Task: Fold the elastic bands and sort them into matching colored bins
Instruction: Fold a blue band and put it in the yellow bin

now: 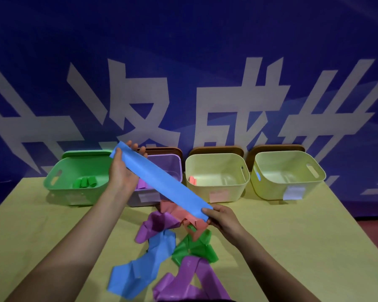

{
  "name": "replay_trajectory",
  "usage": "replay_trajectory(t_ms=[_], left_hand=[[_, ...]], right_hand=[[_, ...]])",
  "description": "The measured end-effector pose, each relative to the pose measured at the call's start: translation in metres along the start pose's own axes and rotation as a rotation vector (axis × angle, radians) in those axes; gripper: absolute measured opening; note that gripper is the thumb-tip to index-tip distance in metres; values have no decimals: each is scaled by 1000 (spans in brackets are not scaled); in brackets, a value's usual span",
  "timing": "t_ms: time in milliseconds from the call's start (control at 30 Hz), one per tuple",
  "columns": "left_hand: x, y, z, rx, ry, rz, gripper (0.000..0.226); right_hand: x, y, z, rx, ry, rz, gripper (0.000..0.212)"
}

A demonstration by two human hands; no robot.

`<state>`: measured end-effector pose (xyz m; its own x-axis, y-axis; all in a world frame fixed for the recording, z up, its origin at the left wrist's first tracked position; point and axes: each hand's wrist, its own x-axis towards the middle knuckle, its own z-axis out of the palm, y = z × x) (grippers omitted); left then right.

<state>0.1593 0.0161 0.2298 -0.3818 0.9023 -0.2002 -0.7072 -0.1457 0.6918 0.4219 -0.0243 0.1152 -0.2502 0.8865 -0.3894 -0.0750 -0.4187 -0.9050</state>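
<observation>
While the left hand [121, 171] and right hand [222, 216] pinch the blue band's [162, 182] ends taut, bring the ends together evenly, edges aligned.

Your blue band [162, 182] looks smooth, matt and rubbery, stretched flat. The heaped bands [162, 243] on the counter [282, 247] show the same soft matt sheen. The bins [216, 177] read as smooth moulded plastic, faintly glossy; the counter's matt.

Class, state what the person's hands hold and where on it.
A blue elastic band, stretched flat: left hand grips its far end, right hand its near end.
</observation>
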Motion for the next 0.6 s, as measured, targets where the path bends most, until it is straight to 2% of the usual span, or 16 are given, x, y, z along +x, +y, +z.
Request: replay_trajectory(t_ms=[133, 267, 467, 600], left_hand=[[2, 0, -2, -43, -27, -18, 32], [-4, 1, 4, -45, -10, -56, 33], [-48, -19, 39, 150, -96, -73, 31], [-64, -31, 50, 258, -141, -192, 29]], right_hand=[[-1, 2, -7, -23, 13, -23, 24], [-4, 3, -10, -85, -2, -47, 26], [-6, 14, -19, -326, 38, -15, 18], [-5, 4, -21, -446, 180, -83, 12]])
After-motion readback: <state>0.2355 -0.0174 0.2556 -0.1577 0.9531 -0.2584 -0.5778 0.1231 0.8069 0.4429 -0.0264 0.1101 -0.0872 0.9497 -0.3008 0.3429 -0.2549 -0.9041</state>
